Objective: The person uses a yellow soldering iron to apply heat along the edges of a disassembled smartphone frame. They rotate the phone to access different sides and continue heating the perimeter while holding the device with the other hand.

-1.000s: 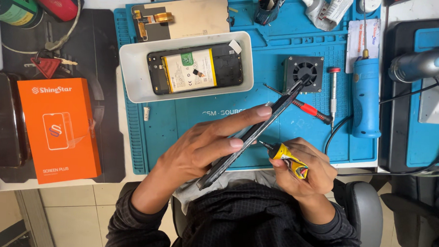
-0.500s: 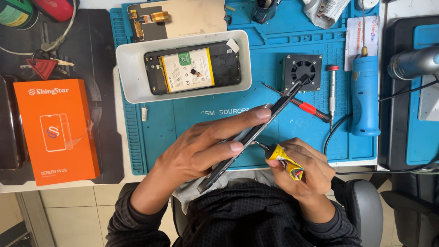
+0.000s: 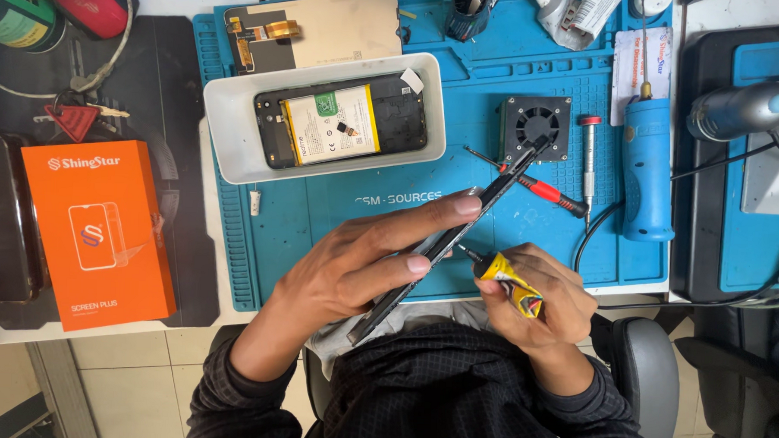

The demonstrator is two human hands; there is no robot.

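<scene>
Two hands engaged, little shift over the last second: my left hand still grips the phone frame edge-on over the blue mat; my right hand pinches the yellow glue tube, nozzle now touching the frame's edge.

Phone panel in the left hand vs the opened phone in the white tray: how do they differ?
The thin panel is held edge-on and tilted in the left hand; the opened phone lies flat in the white tray. The panel shows only a dark slim edge, with the glue tube in the right hand pointed at it; the phone shows its battery and boards, untouched. Both are long and phone-sized.
</scene>
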